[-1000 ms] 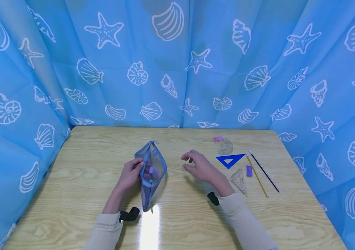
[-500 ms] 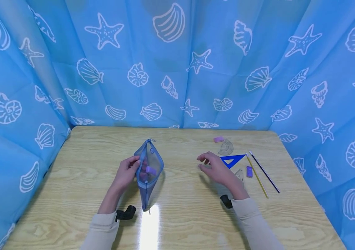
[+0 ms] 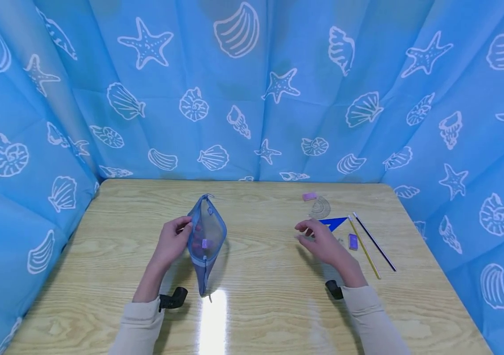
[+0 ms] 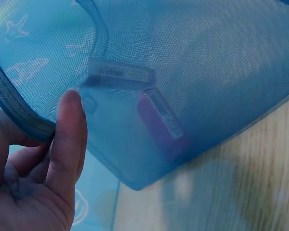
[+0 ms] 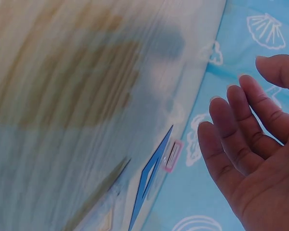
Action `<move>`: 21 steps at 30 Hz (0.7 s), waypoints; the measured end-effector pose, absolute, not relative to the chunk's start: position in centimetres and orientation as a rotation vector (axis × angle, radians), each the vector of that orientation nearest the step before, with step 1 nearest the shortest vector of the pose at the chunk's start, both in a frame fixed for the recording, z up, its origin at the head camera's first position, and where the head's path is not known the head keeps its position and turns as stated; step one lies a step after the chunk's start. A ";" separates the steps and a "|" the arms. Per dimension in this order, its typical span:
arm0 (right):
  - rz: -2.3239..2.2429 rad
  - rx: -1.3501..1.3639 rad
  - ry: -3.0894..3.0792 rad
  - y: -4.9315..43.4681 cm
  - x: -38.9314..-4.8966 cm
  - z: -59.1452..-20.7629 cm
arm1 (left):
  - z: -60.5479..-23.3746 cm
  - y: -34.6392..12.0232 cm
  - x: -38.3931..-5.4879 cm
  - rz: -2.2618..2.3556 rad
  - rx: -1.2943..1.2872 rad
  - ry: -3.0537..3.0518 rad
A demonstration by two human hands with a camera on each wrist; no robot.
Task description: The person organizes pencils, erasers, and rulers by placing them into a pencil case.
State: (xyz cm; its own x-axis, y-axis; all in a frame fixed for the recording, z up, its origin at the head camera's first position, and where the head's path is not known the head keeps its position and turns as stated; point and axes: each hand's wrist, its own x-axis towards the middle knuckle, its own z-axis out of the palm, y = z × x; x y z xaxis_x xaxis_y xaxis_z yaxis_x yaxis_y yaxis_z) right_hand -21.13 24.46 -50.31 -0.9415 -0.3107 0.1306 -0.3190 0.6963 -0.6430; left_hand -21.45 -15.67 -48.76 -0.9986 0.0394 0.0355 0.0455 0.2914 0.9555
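Observation:
My left hand (image 3: 174, 241) pinches the left rim of a blue mesh zip pouch (image 3: 213, 224), held upright with its mouth spread. Through the mesh in the left wrist view, a pinkish-purple eraser (image 4: 160, 120) and another eraser-like block (image 4: 125, 72) lie inside. My right hand (image 3: 327, 246) hovers over the table, fingers loosely bent, with nothing in it; the right wrist view shows its bare palm. Just beyond it lies a blue set square (image 3: 336, 223), partly covered by the hand. A clear set square is mostly hidden beneath the hand in the head view.
Behind the blue set square are a clear protractor (image 3: 320, 207) and a pink eraser (image 3: 309, 196). To its right lie a purple eraser (image 3: 352, 242), a yellow pencil (image 3: 365, 249) and a dark pencil (image 3: 375, 242). Blue shell-patterned curtains (image 3: 234, 123) surround the wooden table (image 3: 269, 305).
My right hand has moved right, from beside the pouch to over the set squares. My left hand and the pouch have shifted slightly left, the pouch's mouth still spread.

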 end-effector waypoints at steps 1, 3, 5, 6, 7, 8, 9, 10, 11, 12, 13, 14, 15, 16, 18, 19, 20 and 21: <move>1.098 0.529 -2.881 24.6 -21.1 -50.4 | -48.6 -15.7 -21.4 -1.859 -0.081 -2.523; 1.096 0.522 -2.875 24.9 -21.0 -50.5 | -48.4 -15.8 -21.4 -1.832 -0.088 -2.536; 1.094 0.510 -2.869 25.3 -20.9 -50.5 | -48.1 -15.9 -21.2 -1.801 -0.111 -2.546; 1.093 0.504 -2.867 25.4 -20.9 -50.6 | -48.0 -15.9 -21.2 -1.796 -0.126 -2.542; 1.099 0.492 -2.864 25.6 -20.8 -50.6 | -47.9 -16.0 -21.1 -1.803 -0.143 -2.531; 1.101 0.481 -2.861 25.7 -20.8 -50.6 | -47.9 -16.1 -21.1 -1.819 -0.158 -2.517; 1.102 0.471 -2.860 25.9 -20.7 -50.6 | -47.9 -16.2 -21.0 -1.834 -0.175 -2.506; 1.098 0.463 -2.862 26.0 -20.7 -50.7 | -47.9 -16.3 -21.0 -1.850 -0.185 -2.493; 1.096 0.456 -2.866 26.1 -20.6 -50.7 | -47.9 -16.4 -21.0 -1.856 -0.186 -2.483; 1.095 0.440 -2.874 26.2 -20.6 -50.7 | -48.0 -16.4 -21.0 -1.863 -0.180 -2.479; 1.092 0.433 -2.878 26.3 -20.6 -50.7 | -48.1 -16.5 -21.0 -1.866 -0.175 -2.477; 1.088 0.421 -2.883 26.4 -20.5 -50.7 | -48.2 -16.6 -21.0 -1.847 -0.174 -2.490; 1.088 0.410 -2.888 26.4 -20.4 -50.7 | -48.3 -16.6 -20.9 -1.829 -0.166 -2.499; 1.085 0.406 -2.891 26.5 -20.4 -50.7 | -48.4 -16.7 -20.9 -1.820 -0.155 -2.503; 1.093 0.399 -2.889 26.7 -20.2 -50.6 | -48.5 -16.8 -20.8 -1.822 -0.144 -2.511; 1.097 0.397 -2.882 26.8 -20.1 -50.6 | -48.5 -16.8 -20.8 -1.831 -0.144 -2.514; 1.102 0.393 -2.877 26.9 -20.0 -50.6 | -48.5 -16.8 -20.7 -1.831 -0.144 -2.518; 1.102 0.391 -2.875 27.1 -19.9 -50.6 | -48.4 -16.8 -20.7 -1.849 -0.144 -2.509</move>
State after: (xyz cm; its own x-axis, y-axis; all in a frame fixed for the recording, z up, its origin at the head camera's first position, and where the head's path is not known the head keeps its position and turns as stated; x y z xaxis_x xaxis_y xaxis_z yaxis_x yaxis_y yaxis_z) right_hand -19.94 27.09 -50.59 -0.9676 -0.2197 0.1246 -0.2467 0.7160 -0.6530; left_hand -20.72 -16.84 -48.42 -0.9955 0.0612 0.0724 0.0872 0.2936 0.9519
